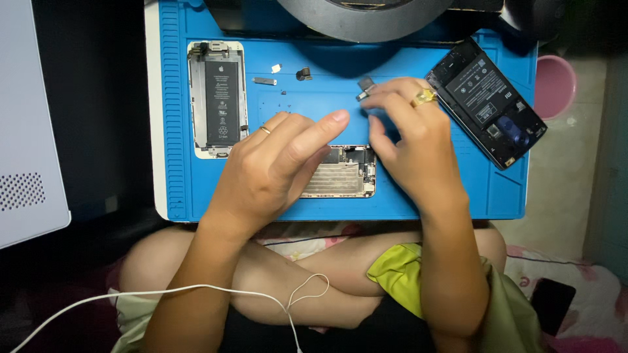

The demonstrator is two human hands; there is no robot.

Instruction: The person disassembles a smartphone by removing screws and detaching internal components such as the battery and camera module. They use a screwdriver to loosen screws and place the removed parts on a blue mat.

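Blue ribbed work mat (176,131), lying across the person's lap, carries every item listed below.

Left hand (271,167): palm down, wrist angled up from the lower left, a thin ring on one finger. Index finger stretched long toward the right, its tip over bare mat; remaining fingers curled loosely and resting on the left end of the screen assembly (340,173). Nothing is pinched in it.

Right hand (409,137): palm down, forearm rising from the lower right, a gold ring on one finger. Fingers drawn together and pointing up and left, their tips closed on a small grey metal part (365,87) just above the knuckles. How the thumb sits cannot be told.

Screen assembly: inner side up, a silver shield plate showing, set crosswise near the mat's front edge, between the two hands and partly covered by the left one.

White phone body (218,98): opened, black battery exposed, upright at the mat's left, well apart from both hands.

Black phone (487,101): back removed, tilted diagonally at the mat's right, just beside the right hand's knuckles.

Loose pieces: a small grey bracket (265,81), a white scrap (276,68) and a dark camera module (303,74), in a row near the mat's top, above the left hand.

Grey ring-shaped lamp head (366,23): overhanging the mat's far edge.

White cable (196,291): trailing across the crossed legs below.

Pink tub (556,85): on the floor to the right.
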